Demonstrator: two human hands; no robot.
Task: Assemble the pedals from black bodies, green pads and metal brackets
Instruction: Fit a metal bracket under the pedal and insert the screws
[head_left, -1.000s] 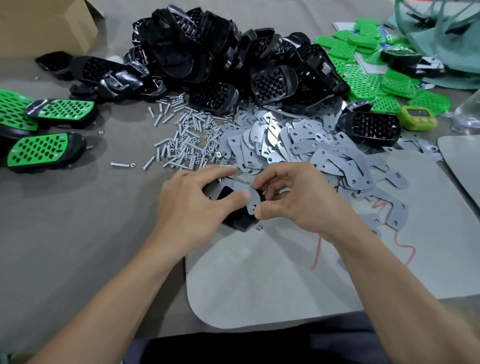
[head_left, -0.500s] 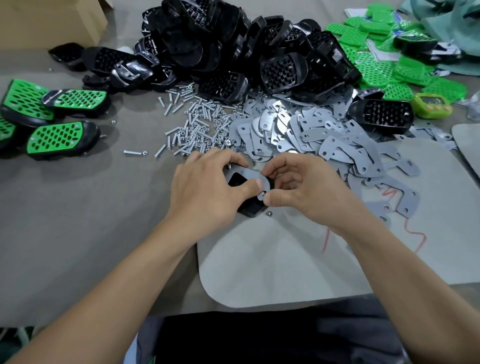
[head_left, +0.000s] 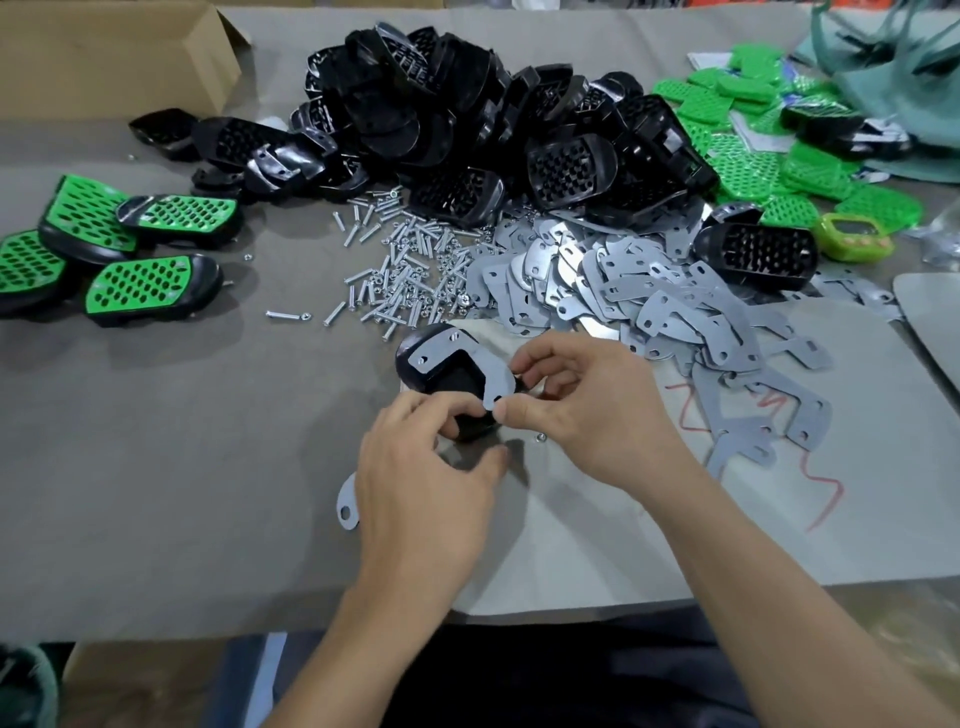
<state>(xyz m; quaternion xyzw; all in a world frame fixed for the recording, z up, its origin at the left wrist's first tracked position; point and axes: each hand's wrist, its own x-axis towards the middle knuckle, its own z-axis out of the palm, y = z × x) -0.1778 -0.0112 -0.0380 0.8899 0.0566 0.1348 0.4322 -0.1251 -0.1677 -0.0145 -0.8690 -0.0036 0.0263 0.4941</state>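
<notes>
At the far left of the table (head_left: 156, 467), finished pedals (head_left: 140, 283) lie together, green faces up. Past them, a scatter of screws (head_left: 395, 270) sits in front of the heap of black bodies (head_left: 467, 119). A loose bracket (head_left: 347, 501) pokes out from under the edge of your left hand (head_left: 421, 499). That hand curls its fingers round the near end of one black body (head_left: 454, 379), which rests on the table at the corner of the pale mat (head_left: 571, 545). A metal bracket (head_left: 439, 351) lies across the top of that body, and your right hand (head_left: 587, 410) pinches its near tip between thumb and fingers. A small nut (head_left: 540, 438) sits just beside that hand. Further right spreads the pile of brackets (head_left: 649, 301), with loose green pads (head_left: 753, 161) behind it.
</notes>
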